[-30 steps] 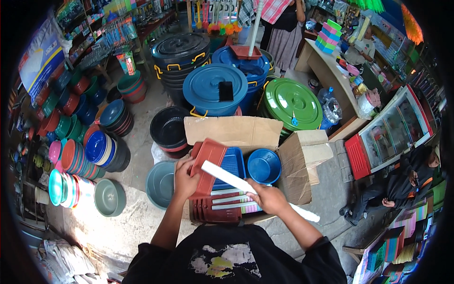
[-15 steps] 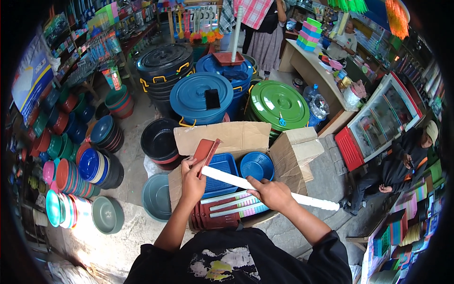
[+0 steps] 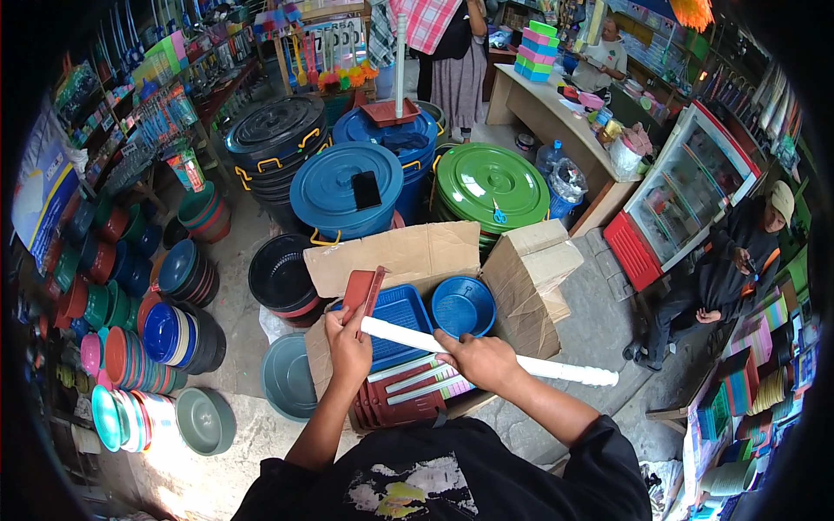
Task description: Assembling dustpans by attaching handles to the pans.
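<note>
A long-handled dustpan is held slantwise over an open cardboard box. My left hand grips its red-brown pan near the joint with the handle. My right hand is wrapped round the white handle, whose far end sticks out to the right. Inside the box, below my hands, lie a blue rectangular basket, a round blue basin and a stack of red-brown dustpans with pale strips beside them.
Lidded bins in black, blue and green stand beyond the box; a phone lies on the blue lid. Stacked basins fill the left. A seated person is at right, by a glass-door cabinet.
The view has shifted slightly, moving the background a little leftward. Both hands keep their hold on the dustpan, and its pan looks a bit more upright.
</note>
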Demonstrator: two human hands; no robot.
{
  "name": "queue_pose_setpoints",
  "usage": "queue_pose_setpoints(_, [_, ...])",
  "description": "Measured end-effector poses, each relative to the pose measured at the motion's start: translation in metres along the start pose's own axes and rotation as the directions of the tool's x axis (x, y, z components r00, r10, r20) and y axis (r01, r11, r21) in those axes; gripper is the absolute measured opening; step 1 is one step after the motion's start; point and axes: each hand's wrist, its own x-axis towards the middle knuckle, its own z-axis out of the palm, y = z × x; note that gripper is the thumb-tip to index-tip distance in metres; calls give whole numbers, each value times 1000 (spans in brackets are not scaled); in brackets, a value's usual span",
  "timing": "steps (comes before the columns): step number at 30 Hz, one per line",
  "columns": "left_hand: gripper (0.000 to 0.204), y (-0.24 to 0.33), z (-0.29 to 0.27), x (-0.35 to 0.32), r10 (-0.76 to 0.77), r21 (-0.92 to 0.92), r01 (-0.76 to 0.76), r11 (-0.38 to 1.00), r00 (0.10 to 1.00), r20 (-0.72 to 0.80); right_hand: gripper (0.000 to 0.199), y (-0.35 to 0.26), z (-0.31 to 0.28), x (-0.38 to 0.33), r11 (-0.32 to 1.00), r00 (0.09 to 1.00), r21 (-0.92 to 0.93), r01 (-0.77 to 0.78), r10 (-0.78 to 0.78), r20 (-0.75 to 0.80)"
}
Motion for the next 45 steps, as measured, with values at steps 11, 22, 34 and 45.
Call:
queue_pose_setpoints(11, [50,-2,1,-22,-51,5,51,999,998,26,46,7,4,-5,997,996,5,82,-82,27])
queue_pose_setpoints(22, [44,-65,-29,-8,-203,-40,199,979,969,-138,49,59,-51,-40,995,997,-61,-81,81,-13])
queue_pose_setpoints(34, [51,-97,-21,-30,-255,-115,233,966,937,-241,39,109,-72,-87,669,777,655,-351,599,-195])
queue_pose_setpoints(45, [80,-69,3,-38,-553,-449,444,775,821,-142,35,86,-65,-95,895,672,390,-218,428,-604])
